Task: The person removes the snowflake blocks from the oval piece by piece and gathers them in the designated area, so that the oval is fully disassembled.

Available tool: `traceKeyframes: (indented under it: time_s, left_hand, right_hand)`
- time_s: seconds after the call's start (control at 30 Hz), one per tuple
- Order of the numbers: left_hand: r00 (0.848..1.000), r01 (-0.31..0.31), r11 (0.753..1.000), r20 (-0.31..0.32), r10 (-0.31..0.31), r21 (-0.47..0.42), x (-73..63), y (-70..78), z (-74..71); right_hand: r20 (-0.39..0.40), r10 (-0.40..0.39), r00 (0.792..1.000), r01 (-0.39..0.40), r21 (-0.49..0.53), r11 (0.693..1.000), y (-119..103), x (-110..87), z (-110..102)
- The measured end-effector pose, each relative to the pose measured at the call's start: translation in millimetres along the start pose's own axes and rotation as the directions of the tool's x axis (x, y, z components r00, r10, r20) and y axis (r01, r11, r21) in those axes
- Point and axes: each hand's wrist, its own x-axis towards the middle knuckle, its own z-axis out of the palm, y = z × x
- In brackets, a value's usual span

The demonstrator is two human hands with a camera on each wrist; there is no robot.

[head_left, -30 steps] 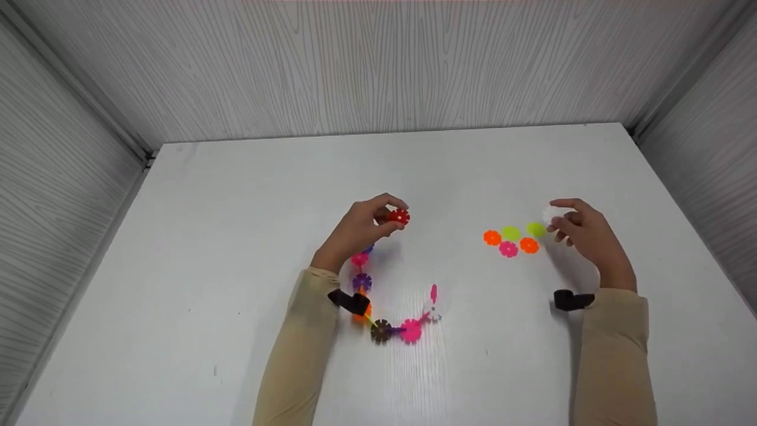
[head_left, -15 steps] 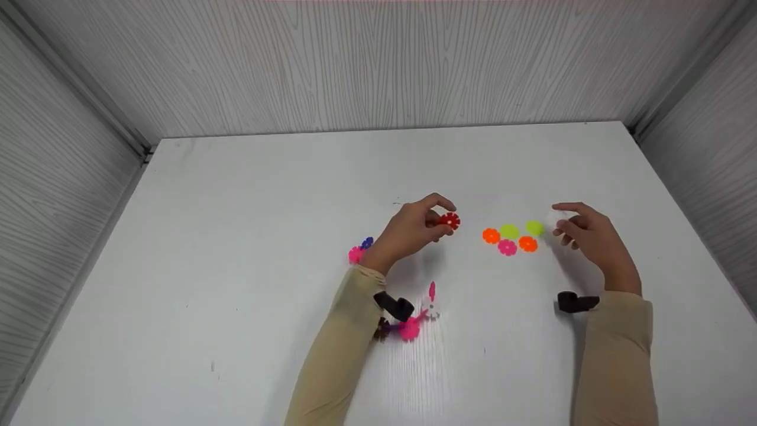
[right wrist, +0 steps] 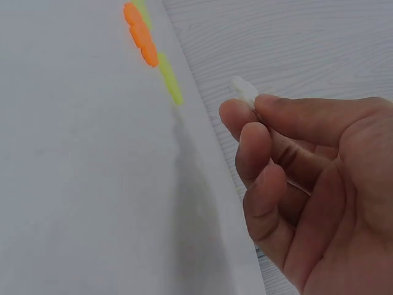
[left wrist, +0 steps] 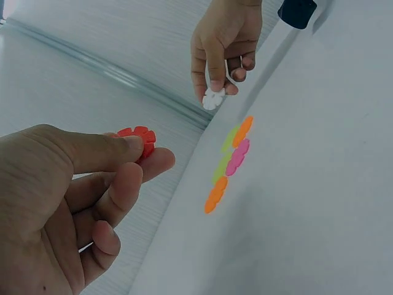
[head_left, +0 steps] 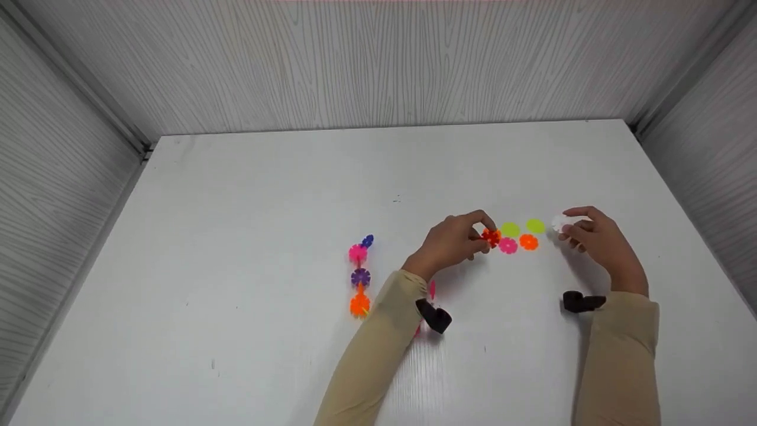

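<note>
At the near side, the left sleeve (head_left: 369, 355) slants in across the table (head_left: 236, 236) and the right sleeve (head_left: 627, 361) comes up on the right. A chain of linked, notched discs (head_left: 360, 277) lies left of centre, its near stretch hidden under the left sleeve; blue, pink, purple and orange show on its left run, and a pink disc (head_left: 432, 289) stands on edge just right of the sleeve.

Farther off, the left hand (head_left: 452, 239) pinches a red disc (left wrist: 147, 140) between thumb and forefinger, the other fingers loosely curled beneath. From the head it overlaps the leftmost loose disc, an orange one (left wrist: 216, 195), but the left wrist view shows it held clear of the table. Beside it lie a pink loose disc (head_left: 508, 245), a second orange disc (head_left: 529, 242) and, on the far side, two yellow-green discs (head_left: 536, 226).

To the right, the right hand (head_left: 600, 239) has thumb and forefinger clamped on a white disc (head_left: 558, 223) — also raised, well apart from the red one.

The step in hand looks like bringing the two held discs towards each other. Joining them would call for closing that gap above the loose discs, then turning one across the other — slot facing slot — and pressing.
</note>
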Motion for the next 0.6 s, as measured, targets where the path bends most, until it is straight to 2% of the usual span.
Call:
traceKeyframes:
  time_s: [0.33,0.6]
  left_hand:
    - [0.996,0.082,0.981,0.026,-0.088,0.174,16.7,1.6,17.8]
    - [0.995,0.082,0.956,0.028,-0.094,0.283,21.7,5.2,27.4]
  right_hand:
    - [0.073,0.077,0.994,-0.073,-0.057,0.996,2,4.5,2]
    - [0.108,0.093,0.990,-0.085,-0.071,0.994,5,4.5,4]
